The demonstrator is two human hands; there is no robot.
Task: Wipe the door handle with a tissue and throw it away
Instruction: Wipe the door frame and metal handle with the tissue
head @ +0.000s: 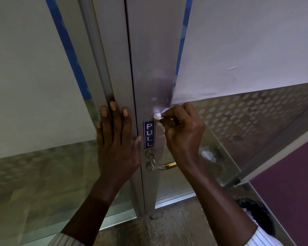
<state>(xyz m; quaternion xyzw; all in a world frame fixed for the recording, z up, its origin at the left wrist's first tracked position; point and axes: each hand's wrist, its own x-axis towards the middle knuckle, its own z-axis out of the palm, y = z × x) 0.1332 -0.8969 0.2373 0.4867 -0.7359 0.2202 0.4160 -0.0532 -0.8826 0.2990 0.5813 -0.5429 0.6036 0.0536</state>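
Observation:
A silver and gold door handle (158, 163) sticks out of the grey metal door frame (149, 68), below a blue PULL sign (148, 134). My right hand (183, 134) is closed on a small white tissue (158, 116), pressing it against the frame just above the sign. The wrist of that hand hides the handle's far end. My left hand (116, 139) lies flat and open on the neighbouring frame, to the left of the sign.
Frosted glass panels with dot patterns flank the frame on both sides. A white reflection of the tissue shows in the right glass (208, 155). A bin with a black liner (256, 212) stands on the floor at lower right. Purple flooring lies beyond.

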